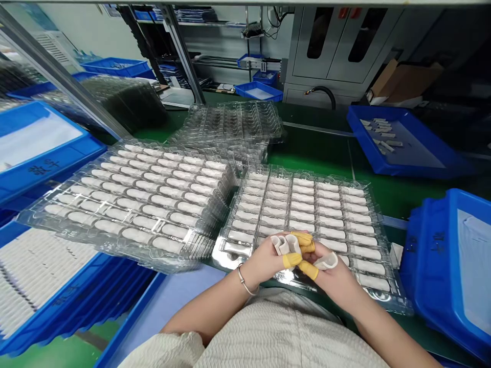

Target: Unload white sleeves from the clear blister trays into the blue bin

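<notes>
My left hand (265, 263) is closed around several white hollow sleeves (283, 245), their open ends facing up. Against it, my right hand (339, 283) is also closed, holding another white hollow sleeve (327, 262) that tilts out over the thumb side. Yellow finger cots (303, 238) cover fingertips of both hands, which meet at the middle. Directly beneath them lies a clear plastic tray (226, 258) with rows of white elongated pieces (301, 215) in its pockets. Part of the tray's near rows is hidden by my hands.
A taller stack of clear trays (207, 240), filled with white pieces, stands at left. Clear trays (233, 120) are piled behind. Blue bins flank me at left (49, 148) and right (425, 255). Farther right, a blue bin (422, 138) contains small white pieces. A metal frame post (72, 71) slants at left.
</notes>
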Demonstrator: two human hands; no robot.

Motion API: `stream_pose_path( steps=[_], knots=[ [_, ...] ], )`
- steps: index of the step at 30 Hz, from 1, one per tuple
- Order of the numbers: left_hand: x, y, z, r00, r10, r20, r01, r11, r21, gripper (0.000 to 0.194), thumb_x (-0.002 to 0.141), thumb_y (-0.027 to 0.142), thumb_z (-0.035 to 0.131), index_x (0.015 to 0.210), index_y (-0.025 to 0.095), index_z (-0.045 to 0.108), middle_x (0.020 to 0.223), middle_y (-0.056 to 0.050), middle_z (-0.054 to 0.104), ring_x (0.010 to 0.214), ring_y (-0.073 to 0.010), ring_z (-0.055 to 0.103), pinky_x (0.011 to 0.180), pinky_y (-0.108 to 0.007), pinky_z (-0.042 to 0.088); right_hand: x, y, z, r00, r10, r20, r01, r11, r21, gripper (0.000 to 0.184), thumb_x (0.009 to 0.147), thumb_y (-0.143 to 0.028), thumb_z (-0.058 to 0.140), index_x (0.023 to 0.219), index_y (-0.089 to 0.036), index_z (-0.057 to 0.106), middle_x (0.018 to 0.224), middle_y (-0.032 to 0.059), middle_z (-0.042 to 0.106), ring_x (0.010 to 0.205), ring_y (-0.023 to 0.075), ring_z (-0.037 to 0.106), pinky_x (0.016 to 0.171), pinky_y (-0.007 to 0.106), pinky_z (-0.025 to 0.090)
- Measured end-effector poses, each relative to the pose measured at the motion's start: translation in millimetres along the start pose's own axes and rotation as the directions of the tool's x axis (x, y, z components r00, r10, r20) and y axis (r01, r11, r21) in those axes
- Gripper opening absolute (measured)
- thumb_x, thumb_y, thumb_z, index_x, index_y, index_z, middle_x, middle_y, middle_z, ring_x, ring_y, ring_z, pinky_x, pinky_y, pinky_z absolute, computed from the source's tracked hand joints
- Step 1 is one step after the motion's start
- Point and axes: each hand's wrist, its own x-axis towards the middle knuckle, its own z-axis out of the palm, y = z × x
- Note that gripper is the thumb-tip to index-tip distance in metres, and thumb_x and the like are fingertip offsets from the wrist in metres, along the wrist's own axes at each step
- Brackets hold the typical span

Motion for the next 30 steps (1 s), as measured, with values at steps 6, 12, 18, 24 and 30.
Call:
stream_pose_path(
  steps=[6, 12, 18, 24, 30],
  knots=[
    [-1, 1, 3.3, 1.000, 0.022, 0.000, -0.022, 0.993, 0.119, 0.054, 0.068, 0.038, 0.084, 0.117, 0.019, 0.070, 0.124, -0.011, 0.068, 0.114, -0.0290, 0.064, 0.100, -0.040, 0.050, -1, -3, 0, 0.994, -0.107, -0.013, 0.102, 0.973, -0.209, 0.035, 0.085, -0.016, 0.059, 0.119, -0.025, 0.062, 0.117, 0.0065, 0.063, 0.105, 0.0233, 0.059, 0.091, 0.036, 0.050],
    [0, 8, -2.3, 0.954, 0.185, 0.235, -0.264, 0.891, 0.368, 0.048, 0.074, 0.037, 0.078, 0.119, 0.022, 0.070, 0.132, -0.010, 0.065, 0.138, -0.0313, 0.044, 0.116, -0.045, 0.034, 6, -16, -11, 0.966, -0.015, 0.258, 0.079, 0.968, -0.239, 0.037, 0.085, -0.012, 0.057, 0.118, -0.024, 0.065, 0.115, 0.0043, 0.068, 0.095, 0.0210, 0.063, 0.086, 0.034, 0.053],
    [1, 9, -1.3, 0.901, 0.237, 0.363, -0.391, 0.805, 0.447, 0.044, 0.077, 0.036, 0.077, 0.118, 0.025, 0.070, 0.129, -0.008, 0.067, 0.136, -0.0270, 0.048, 0.120, -0.044, 0.029, 9, -20, -16, 0.931, -0.061, 0.360, 0.160, 0.955, -0.251, 0.041, 0.082, -0.008, 0.057, 0.118, -0.026, 0.066, 0.113, 0.0026, 0.069, 0.091, 0.0198, 0.063, 0.088, 0.035, 0.054],
    [0, 12, -0.6, 0.896, 0.249, 0.367, -0.414, 0.766, 0.492, 0.037, 0.075, 0.039, 0.079, 0.109, 0.026, 0.073, 0.126, -0.008, 0.068, 0.135, -0.0276, 0.048, 0.118, -0.044, 0.030, 10, -14, -13, 0.913, -0.047, 0.405, 0.145, 0.966, -0.214, 0.039, 0.083, -0.019, 0.066, 0.121, -0.025, 0.065, 0.116, 0.0045, 0.068, 0.097, 0.0212, 0.064, 0.086, 0.034, 0.056],
    [2, 16, -2.6, 0.896, 0.250, 0.367, -0.418, 0.755, 0.506, 0.038, 0.075, 0.040, 0.078, 0.110, 0.026, 0.073, 0.129, -0.007, 0.066, 0.137, -0.0290, 0.046, 0.120, -0.047, 0.027, 12, -5, 0, 0.958, -0.119, 0.261, 0.158, 0.978, -0.134, 0.042, 0.080, -0.024, 0.070, 0.122, -0.024, 0.065, 0.119, 0.0059, 0.068, 0.101, 0.0246, 0.065, 0.084, 0.037, 0.057]
  ],
)
